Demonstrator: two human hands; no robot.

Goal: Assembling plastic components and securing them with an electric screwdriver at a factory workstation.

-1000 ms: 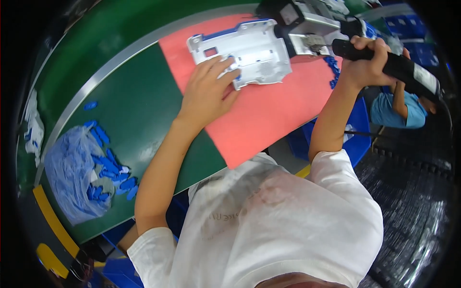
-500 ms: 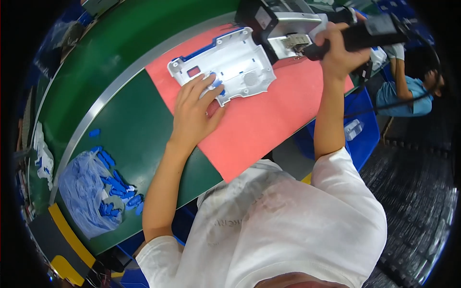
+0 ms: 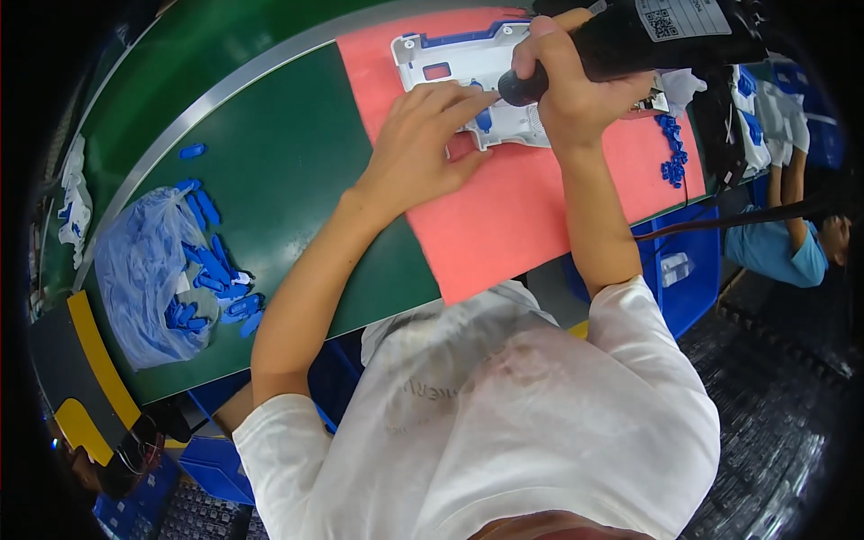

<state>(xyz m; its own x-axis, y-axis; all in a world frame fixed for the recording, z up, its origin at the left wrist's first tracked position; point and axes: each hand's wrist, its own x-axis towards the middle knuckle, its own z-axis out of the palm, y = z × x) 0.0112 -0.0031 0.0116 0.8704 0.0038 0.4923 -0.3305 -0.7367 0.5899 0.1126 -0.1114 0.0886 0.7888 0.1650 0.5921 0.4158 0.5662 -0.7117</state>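
- Right hand (image 3: pixel 567 76): fist wrapped around black power screwdriver (image 3: pixel 648 36), tip down on the panel;
- Left hand (image 3: pixel 423 144): fingers spread, pressing white plastic panel (image 3: pixel 468 67) flat on red mat (image 3: pixel 522 207), green table (image 3: pixel 270 171);
- Step, as judged: fastening; next calls for a steady panel.

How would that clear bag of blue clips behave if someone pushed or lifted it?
Probably floppy: the clear plastic bag lies slumped and wrinkled on the green table. Likely light, since it holds only small blue clips. Its mouth looks open, with clips spilled beside it, so pushing may scatter more.
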